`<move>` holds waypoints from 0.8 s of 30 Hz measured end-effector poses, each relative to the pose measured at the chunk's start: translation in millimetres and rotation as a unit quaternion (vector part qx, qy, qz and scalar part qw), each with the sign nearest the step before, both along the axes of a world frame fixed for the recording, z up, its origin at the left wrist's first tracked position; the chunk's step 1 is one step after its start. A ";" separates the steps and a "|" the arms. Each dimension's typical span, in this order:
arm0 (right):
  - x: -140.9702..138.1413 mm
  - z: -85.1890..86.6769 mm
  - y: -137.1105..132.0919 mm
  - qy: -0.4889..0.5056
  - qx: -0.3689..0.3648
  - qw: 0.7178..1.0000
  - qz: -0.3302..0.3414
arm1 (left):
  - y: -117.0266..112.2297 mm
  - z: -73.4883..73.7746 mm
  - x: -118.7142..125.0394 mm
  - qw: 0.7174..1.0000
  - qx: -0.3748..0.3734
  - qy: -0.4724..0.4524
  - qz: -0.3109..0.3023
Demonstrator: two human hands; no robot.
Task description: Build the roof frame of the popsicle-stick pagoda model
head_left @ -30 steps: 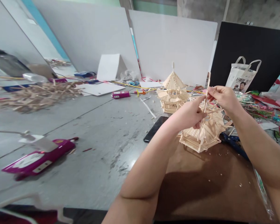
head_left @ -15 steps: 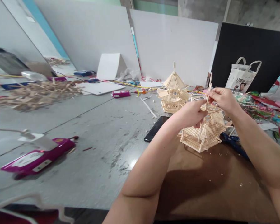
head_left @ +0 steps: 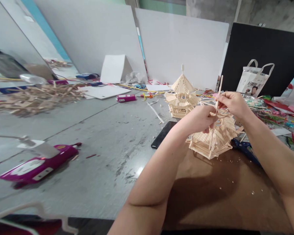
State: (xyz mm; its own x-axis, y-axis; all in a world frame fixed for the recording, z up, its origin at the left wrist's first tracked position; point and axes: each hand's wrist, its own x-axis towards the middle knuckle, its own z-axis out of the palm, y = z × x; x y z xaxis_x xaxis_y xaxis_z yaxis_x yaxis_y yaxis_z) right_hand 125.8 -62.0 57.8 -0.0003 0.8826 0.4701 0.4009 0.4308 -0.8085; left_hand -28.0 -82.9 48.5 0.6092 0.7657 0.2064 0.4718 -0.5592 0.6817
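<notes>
A pale pagoda roof model point(head_left: 217, 138) made of thin wooden sticks stands on a brown board point(head_left: 220, 192). My left hand point(head_left: 201, 119) grips the top of this model with curled fingers. Just above it, my right hand point(head_left: 231, 102) pinches a thin wooden stick point(head_left: 219, 89) that stands upright over the roof's peak. A second, finished stick pagoda point(head_left: 182, 94) stands on the grey table point(head_left: 107, 137) behind my hands.
A black phone point(head_left: 163, 134) lies left of the model. A magenta tool point(head_left: 38, 164) rests at the near left. A heap of wooden sticks point(head_left: 36, 98) lies at the far left. White boards lean at the back; a white tote bag point(head_left: 254, 80) and colourful clutter fill the right.
Both hands stay at the model's peak; the upright stick has shifted only slightly and my left fingers have closed in nearer to it.
</notes>
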 end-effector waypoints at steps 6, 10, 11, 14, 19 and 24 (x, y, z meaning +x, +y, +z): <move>-0.3 -0.1 0.2 0.029 -0.014 0.999 0.004 | 1.1 0.2 -1.1 1.000 -0.003 -0.010 0.006; -0.9 -0.8 1.2 0.042 -0.014 0.999 0.015 | 2.8 0.5 -2.1 1.000 -0.020 -0.022 0.000; -1.0 -1.1 1.5 0.045 -0.013 0.999 0.016 | 3.5 0.4 -2.4 0.999 -0.025 -0.025 -0.002; -1.4 -1.7 1.5 0.050 -0.012 0.998 0.019 | 5.3 0.1 -3.0 0.999 -0.037 -0.035 -0.008; -1.7 -2.1 0.5 0.058 -0.012 0.998 0.019 | 5.2 1.1 -3.1 0.998 -0.043 -0.036 -0.006; -1.4 -4.5 2.2 0.067 -0.002 0.997 0.025 | 4.9 2.9 -2.9 0.999 -0.049 -0.015 -0.006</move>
